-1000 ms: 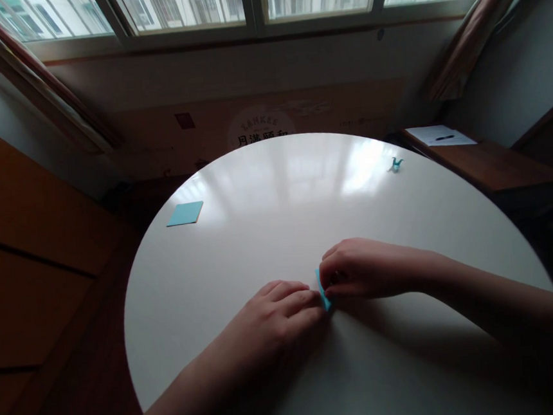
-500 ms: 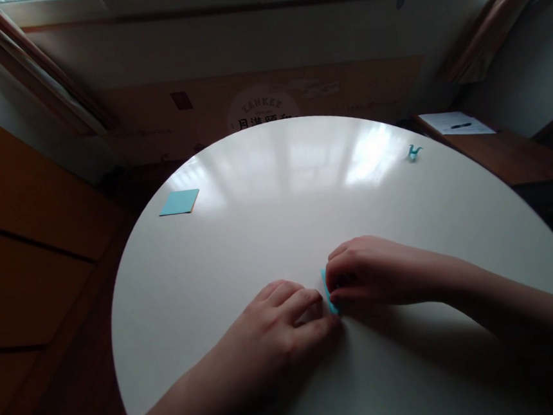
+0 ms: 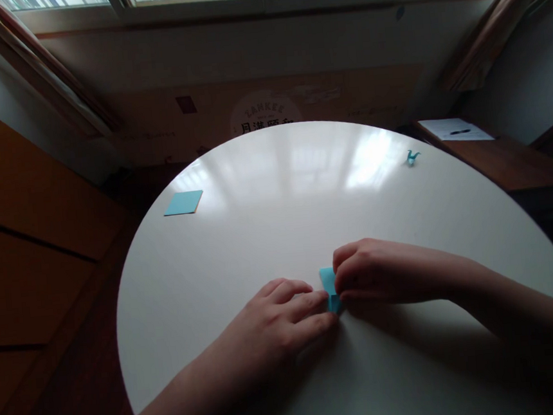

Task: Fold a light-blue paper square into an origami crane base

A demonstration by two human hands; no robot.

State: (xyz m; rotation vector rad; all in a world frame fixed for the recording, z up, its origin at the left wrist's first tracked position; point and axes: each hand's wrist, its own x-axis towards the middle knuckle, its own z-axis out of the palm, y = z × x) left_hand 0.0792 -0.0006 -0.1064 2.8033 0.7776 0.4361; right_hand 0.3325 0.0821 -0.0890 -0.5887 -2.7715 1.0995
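A small piece of folded blue origami paper (image 3: 328,280) lies on the white table between my hands. My right hand (image 3: 367,272) is closed on its right side, with bent fingers and thumb hiding that part. From the left, my left hand (image 3: 290,313) reaches the near end of the paper. Its index finger and thumb close around that end, while the other fingers rest stretched out beside it. A darker fold shows between the fingertips of both hands.
On the round white table (image 3: 241,249), a stack of blue square paper (image 3: 184,202) sits at the far left. A small blue folded paper crane (image 3: 412,157) stands at the far right. Beyond it, a brown side table (image 3: 519,160) holds white sheets (image 3: 444,129) and a pen (image 3: 460,132).
My right hand has shifted slightly right, and more of the blue paper shows. My left index finger has moved onto the paper. The view has tilted up a little.
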